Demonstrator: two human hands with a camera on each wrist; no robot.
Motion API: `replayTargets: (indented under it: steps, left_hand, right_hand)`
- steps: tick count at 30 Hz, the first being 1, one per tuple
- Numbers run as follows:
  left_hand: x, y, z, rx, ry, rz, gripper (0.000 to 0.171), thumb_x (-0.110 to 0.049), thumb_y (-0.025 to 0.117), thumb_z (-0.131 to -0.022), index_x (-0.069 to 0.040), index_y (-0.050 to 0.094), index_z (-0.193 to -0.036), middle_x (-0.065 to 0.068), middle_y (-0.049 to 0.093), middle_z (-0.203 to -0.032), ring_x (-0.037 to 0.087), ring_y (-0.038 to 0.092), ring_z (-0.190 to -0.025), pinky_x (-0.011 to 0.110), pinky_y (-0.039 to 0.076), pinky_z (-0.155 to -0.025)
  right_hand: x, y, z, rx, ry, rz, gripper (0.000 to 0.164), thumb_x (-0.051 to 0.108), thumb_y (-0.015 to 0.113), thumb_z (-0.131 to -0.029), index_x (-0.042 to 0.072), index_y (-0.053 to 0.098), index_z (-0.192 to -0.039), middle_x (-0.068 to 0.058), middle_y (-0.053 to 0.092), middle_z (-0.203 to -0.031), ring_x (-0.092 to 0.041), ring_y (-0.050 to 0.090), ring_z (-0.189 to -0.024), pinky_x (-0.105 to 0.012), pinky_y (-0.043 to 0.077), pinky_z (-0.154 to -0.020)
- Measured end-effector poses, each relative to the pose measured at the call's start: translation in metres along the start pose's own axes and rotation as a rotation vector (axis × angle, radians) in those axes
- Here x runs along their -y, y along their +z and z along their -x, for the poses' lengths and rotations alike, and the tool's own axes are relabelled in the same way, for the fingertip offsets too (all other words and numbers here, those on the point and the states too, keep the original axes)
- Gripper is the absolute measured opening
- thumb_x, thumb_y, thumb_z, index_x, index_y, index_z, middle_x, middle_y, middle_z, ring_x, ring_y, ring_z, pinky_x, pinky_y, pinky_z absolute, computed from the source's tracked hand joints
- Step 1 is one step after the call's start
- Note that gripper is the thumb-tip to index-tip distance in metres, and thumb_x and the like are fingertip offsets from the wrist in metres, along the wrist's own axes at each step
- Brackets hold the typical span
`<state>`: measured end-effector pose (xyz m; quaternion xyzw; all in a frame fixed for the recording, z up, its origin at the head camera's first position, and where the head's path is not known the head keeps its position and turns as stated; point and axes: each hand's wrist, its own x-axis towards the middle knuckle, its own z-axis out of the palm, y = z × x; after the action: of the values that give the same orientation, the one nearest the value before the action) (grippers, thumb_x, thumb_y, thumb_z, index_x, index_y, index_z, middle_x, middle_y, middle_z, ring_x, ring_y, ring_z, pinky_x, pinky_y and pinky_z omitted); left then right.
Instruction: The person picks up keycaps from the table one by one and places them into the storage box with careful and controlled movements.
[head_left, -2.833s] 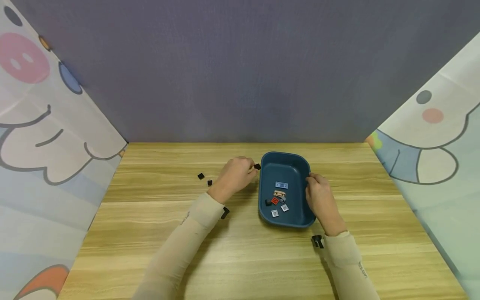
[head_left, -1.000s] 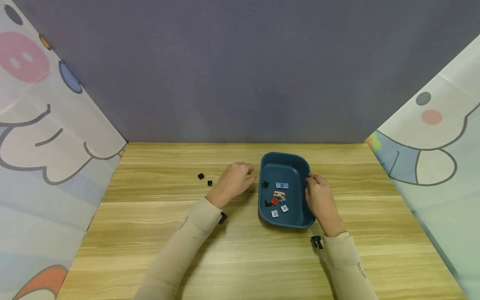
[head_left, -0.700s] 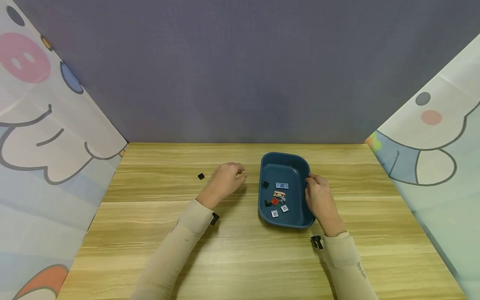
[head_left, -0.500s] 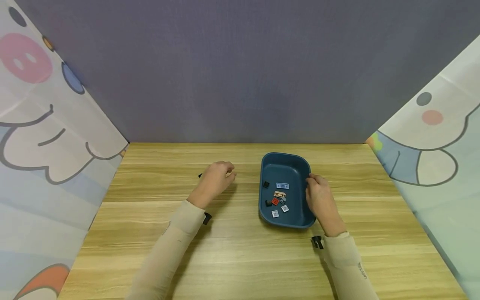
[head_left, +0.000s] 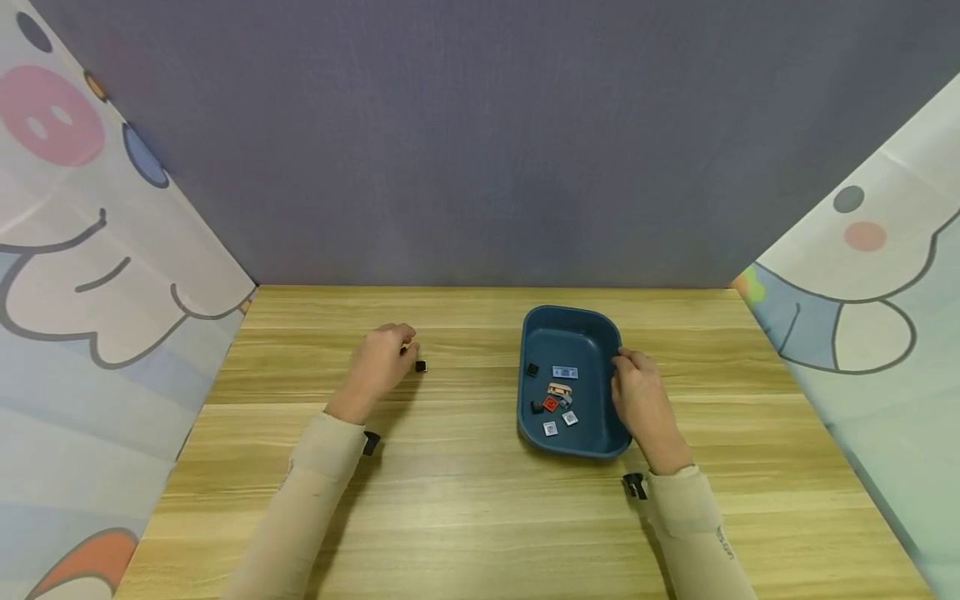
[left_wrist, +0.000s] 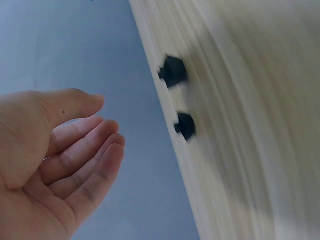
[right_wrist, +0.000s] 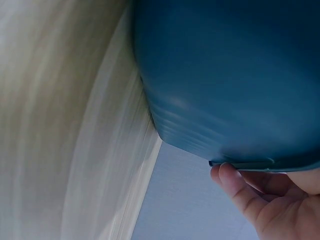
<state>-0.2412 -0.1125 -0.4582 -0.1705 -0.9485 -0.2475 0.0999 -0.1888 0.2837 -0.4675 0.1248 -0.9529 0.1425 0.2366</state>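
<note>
My left hand hovers low over the table at the left. In the left wrist view its fingers are loosely curved with a gap to the thumb and nothing between them. Just beyond them sit two small black blocky pieces, each with a narrow stub on one side. In the head view one, the black piece with a pale edge, shows beside the fingertips; the other is mostly hidden behind the hand. My right hand pinches the right rim of a dark blue plastic basin, fingers on the outer wall.
Small pieces lie in the basin: a light blue oblong piece, a tan piece, a grey one, a red square, two white squares and two black ones. A grey wall backs the wooden table.
The left hand put a black piece into the basin near its left wall, then moved left, without it, to the two black pieces on the table. Right hand and basin stayed put.
</note>
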Motion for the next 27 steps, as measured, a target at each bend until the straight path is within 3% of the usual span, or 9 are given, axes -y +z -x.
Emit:
replayTargets:
  steps: [11, 17, 20, 24, 27]
  left_hand:
    - [0.025, -0.008, 0.011, 0.082, -0.099, -0.054, 0.028, -0.009, 0.070, -0.093, 0.009, 0.067, -0.114, 0.023, 0.070, -0.105, 0.032, 0.069, -0.088, 0.044, 0.057, -0.074]
    - [0.031, -0.002, 0.010, 0.165, -0.151, -0.036, 0.026, -0.013, 0.069, -0.093, 0.006, 0.069, -0.111, 0.016, 0.070, -0.095, 0.020, 0.060, -0.068, 0.038, 0.053, -0.063]
    - [0.033, 0.002, 0.008, 0.209, -0.171, -0.010, 0.017, -0.014, 0.070, -0.094, 0.002, 0.070, -0.101, 0.010, 0.066, -0.084, 0.018, 0.053, -0.062, 0.034, 0.046, -0.055]
    - [0.035, 0.005, 0.006, 0.227, -0.183, -0.003, 0.013, -0.014, 0.070, -0.094, -0.004, 0.067, -0.088, 0.006, 0.061, -0.077, 0.019, 0.051, -0.061, 0.032, 0.041, -0.052]
    - [0.036, 0.007, 0.005, 0.229, -0.182, -0.009, 0.012, -0.015, 0.071, -0.094, -0.005, 0.068, -0.088, 0.005, 0.062, -0.079, 0.020, 0.052, -0.064, 0.032, 0.041, -0.053]
  right_hand:
    - [0.000, 0.000, 0.001, -0.018, -0.013, -0.001, 0.015, -0.018, 0.064, -0.081, -0.019, 0.065, -0.096, -0.035, 0.062, -0.107, -0.052, 0.060, -0.098, -0.055, 0.052, -0.084]
    - [0.000, 0.000, 0.001, -0.026, -0.018, -0.005, 0.014, -0.018, 0.064, -0.081, -0.019, 0.065, -0.095, -0.035, 0.062, -0.106, -0.052, 0.060, -0.097, -0.055, 0.053, -0.082]
    - [0.001, 0.000, 0.001, -0.027, -0.014, -0.010, 0.014, -0.019, 0.064, -0.081, -0.019, 0.065, -0.095, -0.035, 0.062, -0.106, -0.052, 0.060, -0.097, -0.055, 0.053, -0.083]
    - [0.001, 0.000, 0.001, -0.026, -0.008, -0.014, 0.015, -0.019, 0.064, -0.081, -0.018, 0.065, -0.095, -0.035, 0.062, -0.107, -0.052, 0.060, -0.098, -0.055, 0.052, -0.084]
    - [0.001, 0.000, 0.000, -0.026, -0.011, -0.013, 0.015, -0.019, 0.064, -0.081, -0.018, 0.065, -0.095, -0.035, 0.063, -0.107, -0.052, 0.060, -0.098, -0.055, 0.052, -0.084]
